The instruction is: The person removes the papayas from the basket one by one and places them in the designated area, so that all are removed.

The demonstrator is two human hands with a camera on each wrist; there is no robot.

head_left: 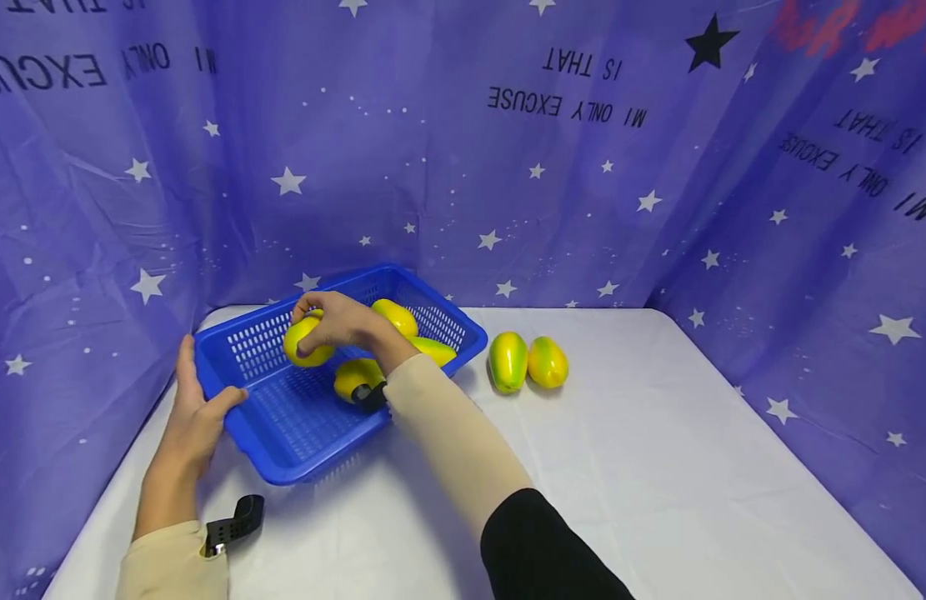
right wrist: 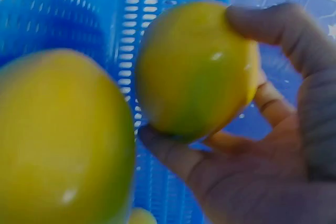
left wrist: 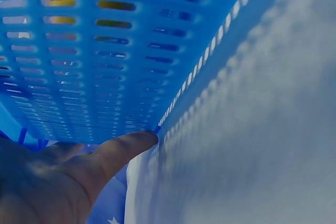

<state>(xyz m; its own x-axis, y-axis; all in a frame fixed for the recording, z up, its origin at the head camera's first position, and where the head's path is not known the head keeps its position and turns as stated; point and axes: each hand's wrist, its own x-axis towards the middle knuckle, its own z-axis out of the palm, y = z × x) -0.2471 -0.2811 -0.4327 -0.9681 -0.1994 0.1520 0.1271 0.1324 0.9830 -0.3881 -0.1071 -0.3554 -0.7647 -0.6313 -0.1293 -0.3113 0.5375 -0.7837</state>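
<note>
closest to you, your left sleeve (head_left: 170, 562) and a black wrist strap (head_left: 236, 527) sit over the white surface (head_left: 643, 475). just beyond, your left hand (head_left: 188, 421) grips the left end of the blue basket (head_left: 290, 425), thumb over the rim, other fingers along the outside. the basket's long axis runs from near left to far right; you cannot tell from these views whether its whole base rests flat on the surface.

your right arm reaches across the basket's near side. past its wrist, your right hand (head_left: 341, 321) grasps the held fruit (head_left: 301, 348) between thumb and fingers, over the basket's left end by the back wall. this is the relation that matters: the held fruit lies to the right of your left hand and slightly farther off, inside the rim; whether it touches the basket is hidden.

under your right wrist lies one fruit (head_left: 352, 377), partly covered; behind your forearm are a slimmer fruit (head_left: 435, 350) and, farther back, a plump fruit (head_left: 397, 317).

outside the basket's right end, two loose fruits (head_left: 508, 362) stand side by side, long axes pointing roughly away from you, nearer your right hand than your left. beyond everything hangs the purple starred curtain (head_left: 463, 183).
</note>
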